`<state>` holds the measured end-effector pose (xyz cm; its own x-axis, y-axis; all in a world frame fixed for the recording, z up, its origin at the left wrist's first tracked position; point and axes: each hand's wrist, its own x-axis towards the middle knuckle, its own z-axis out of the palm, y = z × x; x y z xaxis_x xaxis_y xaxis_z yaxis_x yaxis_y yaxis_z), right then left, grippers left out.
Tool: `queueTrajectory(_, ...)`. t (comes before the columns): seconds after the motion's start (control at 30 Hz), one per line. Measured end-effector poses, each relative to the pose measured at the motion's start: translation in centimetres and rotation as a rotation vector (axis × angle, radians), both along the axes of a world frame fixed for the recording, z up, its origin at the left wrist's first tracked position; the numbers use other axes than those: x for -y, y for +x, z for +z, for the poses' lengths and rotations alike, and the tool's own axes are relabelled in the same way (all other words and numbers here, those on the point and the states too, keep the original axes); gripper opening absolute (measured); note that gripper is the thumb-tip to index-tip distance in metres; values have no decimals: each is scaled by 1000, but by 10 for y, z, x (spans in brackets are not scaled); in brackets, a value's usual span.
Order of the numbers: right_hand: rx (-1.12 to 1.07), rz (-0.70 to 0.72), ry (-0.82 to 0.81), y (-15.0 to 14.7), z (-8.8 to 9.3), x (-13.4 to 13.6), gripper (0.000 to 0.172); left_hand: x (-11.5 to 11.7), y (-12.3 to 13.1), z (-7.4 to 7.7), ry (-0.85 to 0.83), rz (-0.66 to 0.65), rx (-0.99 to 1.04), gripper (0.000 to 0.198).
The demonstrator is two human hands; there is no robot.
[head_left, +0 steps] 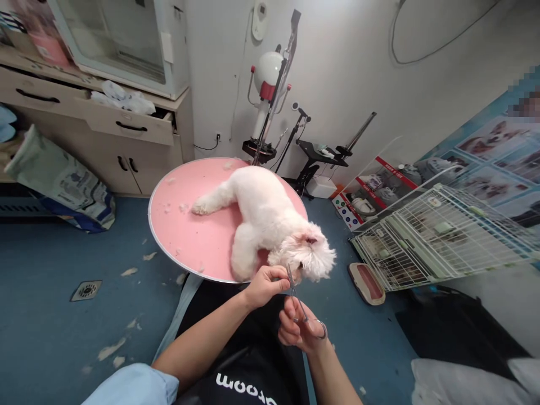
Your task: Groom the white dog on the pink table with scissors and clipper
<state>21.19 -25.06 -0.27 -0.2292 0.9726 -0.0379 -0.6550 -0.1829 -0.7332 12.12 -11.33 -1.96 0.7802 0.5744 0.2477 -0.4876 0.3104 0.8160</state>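
Observation:
A white fluffy dog (264, 199) is on a round pink grooming table (185, 242), its head (314, 253) out past the table's near right edge. My right hand (301, 326) holds a pair of grooming scissors (300, 304) by the finger rings, blades pointing up toward the dog's muzzle. Close beside the blade tips is my left hand (268, 286), just below the dog's face. Its thumb and fingers are pinched together; whether they grip muzzle hair is hidden. Small tufts of cut hair (183, 208) lie on the pink tabletop.
Behind the table stand a white-and-red dryer (268, 70) and a black stand tray (323, 153). Wire cages (447, 230) fill the right, with a litter tray (367, 284) beside them. A drawer (130, 125) juts out at left. Hair clumps (112, 349) dot the blue floor.

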Motion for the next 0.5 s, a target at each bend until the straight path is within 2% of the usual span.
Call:
queueTrajectory(0.17,31,108,35,1,-9,-2,50,9,-16,18,-226,158,-25,36)
queueTrajectory(0.4,93,221,60,-4,-16,-3,56,15,-31,21,-285,296,15,33)
queueTrajectory(0.5,162,267,34,-9,-19,-3,60,13,-45,18,-249,412,7,35)
